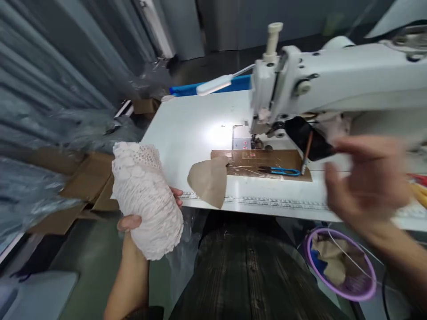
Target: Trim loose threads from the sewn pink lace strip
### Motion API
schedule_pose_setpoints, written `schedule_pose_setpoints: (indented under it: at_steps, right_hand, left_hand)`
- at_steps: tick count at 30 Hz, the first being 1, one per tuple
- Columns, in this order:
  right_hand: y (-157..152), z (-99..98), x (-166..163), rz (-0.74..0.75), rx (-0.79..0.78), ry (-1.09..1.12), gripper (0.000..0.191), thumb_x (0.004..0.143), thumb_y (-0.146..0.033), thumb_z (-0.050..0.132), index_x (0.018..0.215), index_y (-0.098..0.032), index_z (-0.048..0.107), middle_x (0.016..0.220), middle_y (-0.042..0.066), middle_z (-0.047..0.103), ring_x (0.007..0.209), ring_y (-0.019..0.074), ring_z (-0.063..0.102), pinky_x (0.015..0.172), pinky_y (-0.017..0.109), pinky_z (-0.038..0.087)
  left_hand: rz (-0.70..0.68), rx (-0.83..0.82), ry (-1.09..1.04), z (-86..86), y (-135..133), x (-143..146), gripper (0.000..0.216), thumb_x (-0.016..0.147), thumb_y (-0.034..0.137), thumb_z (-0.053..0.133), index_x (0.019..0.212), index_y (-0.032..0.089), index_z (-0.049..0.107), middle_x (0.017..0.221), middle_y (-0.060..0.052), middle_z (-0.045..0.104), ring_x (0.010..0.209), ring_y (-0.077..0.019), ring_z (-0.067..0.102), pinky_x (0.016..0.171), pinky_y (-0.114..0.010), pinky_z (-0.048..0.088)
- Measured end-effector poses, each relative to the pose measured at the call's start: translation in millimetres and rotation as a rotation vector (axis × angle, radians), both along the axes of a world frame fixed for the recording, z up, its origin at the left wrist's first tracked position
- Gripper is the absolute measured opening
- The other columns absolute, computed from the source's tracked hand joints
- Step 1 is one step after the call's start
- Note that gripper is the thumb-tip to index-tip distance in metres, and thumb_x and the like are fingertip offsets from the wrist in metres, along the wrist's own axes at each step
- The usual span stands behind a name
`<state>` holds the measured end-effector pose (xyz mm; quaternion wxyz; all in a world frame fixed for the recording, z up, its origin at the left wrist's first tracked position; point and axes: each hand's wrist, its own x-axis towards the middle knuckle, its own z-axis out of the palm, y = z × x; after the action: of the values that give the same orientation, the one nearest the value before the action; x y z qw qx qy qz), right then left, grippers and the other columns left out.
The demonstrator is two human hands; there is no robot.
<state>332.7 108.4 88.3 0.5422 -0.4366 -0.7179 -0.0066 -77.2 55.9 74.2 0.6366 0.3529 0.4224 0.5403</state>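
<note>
My left hand [130,222] grips a rolled bundle of white lace fabric [147,200] off the table's left front edge, thumb on the near side and fingertips showing at the far side. Smeared by motion, my right hand [370,178] hangs over the right part of the table, thumb and forefinger apart with nothing visible between them. A beige fabric piece [210,180] lies at the table's front edge, partly over a brown strip [243,169]. Blue thread snips [280,171] and a pencil-like stick [307,153] rest on that strip.
A white sewing machine [350,78] stands on the white table [187,129], its needle area behind the strip. A ruler tape [267,202] runs along the front edge. Below right is a purple basket [367,284] with fabric scraps. Cardboard boxes [88,178] and plastic sheeting lie left.
</note>
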Motion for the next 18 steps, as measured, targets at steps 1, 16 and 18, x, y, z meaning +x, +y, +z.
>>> schedule_pose_setpoints:
  at_steps: [1, 16, 18]
  right_hand:
    - [0, -4.2, -33, 0.170, -0.019, -0.105, 0.052, 0.089, -0.022, 0.060, 0.139, -0.023, 0.048, 0.120, 0.013, 0.057, 0.115, 0.0300, 0.055, 0.099, 0.052, 0.044]
    - [6, -27.2, -134, 0.546, -0.204, -0.463, 0.064, 0.086, -0.010, 0.045, 0.149, -0.019, 0.037, 0.121, 0.016, 0.062, 0.106, 0.0292, 0.062, 0.083, 0.044, 0.058]
    - [2, -11.4, -141, 0.525, -0.168, -0.282, 0.063, 0.091, -0.013, 0.042, 0.152, -0.024, 0.031, 0.135, 0.015, 0.055, 0.122, 0.0286, 0.056, 0.096, 0.048, 0.053]
  left_hand:
    - [0.094, -0.003, -0.019, 2.4, -6, -4, 0.066, 0.035, 0.045, 0.079, 0.093, 0.012, 0.076, 0.087, -0.012, 0.074, 0.074, -0.0270, 0.068, 0.065, -0.035, 0.060]
    - [0.377, -0.199, -0.194, -14.9, -18, 23, 0.036, 0.051, 0.039, 0.075, 0.074, 0.012, 0.072, 0.074, -0.008, 0.074, 0.089, -0.0339, 0.070, 0.086, -0.044, 0.055]
    - [0.349, -0.171, -0.181, -14.9, -12, 40, 0.038, 0.050, 0.037, 0.079, 0.078, 0.011, 0.072, 0.080, -0.009, 0.075, 0.095, -0.0345, 0.069, 0.091, -0.044, 0.053]
